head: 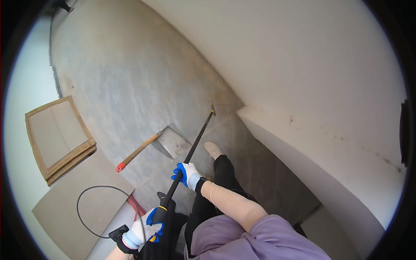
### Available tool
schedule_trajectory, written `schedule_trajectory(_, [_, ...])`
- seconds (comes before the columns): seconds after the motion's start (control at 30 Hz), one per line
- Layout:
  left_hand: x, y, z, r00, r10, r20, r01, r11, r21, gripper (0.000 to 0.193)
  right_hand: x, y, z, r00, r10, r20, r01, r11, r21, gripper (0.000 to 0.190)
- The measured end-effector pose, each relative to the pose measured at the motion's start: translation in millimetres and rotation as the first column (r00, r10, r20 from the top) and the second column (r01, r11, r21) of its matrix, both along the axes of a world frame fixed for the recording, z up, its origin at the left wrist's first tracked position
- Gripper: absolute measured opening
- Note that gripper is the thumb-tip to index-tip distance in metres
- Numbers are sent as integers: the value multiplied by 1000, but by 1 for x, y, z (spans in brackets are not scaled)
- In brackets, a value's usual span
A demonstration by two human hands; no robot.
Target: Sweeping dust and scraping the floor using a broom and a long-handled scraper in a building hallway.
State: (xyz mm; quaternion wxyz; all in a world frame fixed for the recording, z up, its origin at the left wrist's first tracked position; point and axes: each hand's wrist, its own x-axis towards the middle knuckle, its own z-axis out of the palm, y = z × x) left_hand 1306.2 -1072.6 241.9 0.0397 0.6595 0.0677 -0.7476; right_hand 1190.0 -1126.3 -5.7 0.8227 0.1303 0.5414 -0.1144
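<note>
My left hand (149, 226), in a white and blue coated work glove, grips the thick lower end of a long black pole (197, 143) with yellow bands. Farther up, my right hand (188, 174), gloved alike, is closed around the same pole. The pole slants away to a narrow, flat head (213, 108) on the floor close to the wall corner; whether it is a scraper or a squeegee I cannot tell. Left of the pole lies a square metal shovel (174, 143) with pale dust in its pan. Its wooden handle (139, 152) ends in a red grip.
Framed by cardboard edging, a stack of boards or tiles (58, 133) leans by the left wall. A large beige panel (87, 195) stands nearer me. The white wall (292, 58) juts out at a corner on the right. Someone's leg (66, 6) shows far off.
</note>
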Motion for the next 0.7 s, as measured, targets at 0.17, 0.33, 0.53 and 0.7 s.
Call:
schedule_trajectory(0.17, [-12,-22,-15,977,194,-93,-199,979,-46,49,-26,-34,-6,986,104,-133,-116,989,-89,18])
schedule_trajectory(0.33, [-44,-8,-73,972,93,-216,-142,964,-225,51,-64,-48,-35,937,177,-300,-204,977,-63,19])
schedule_trajectory(0.53, [-22,12,-65,897,-417,150,441,868,-227,51,-39,-23,-31,963,109,-248,-113,994,-4,17])
schedule_trajectory(0.7, [-10,-13,-56,986,-169,16,169,974,-151,46,-32,-37,-27,974,67,-218,-76,997,-32,15])
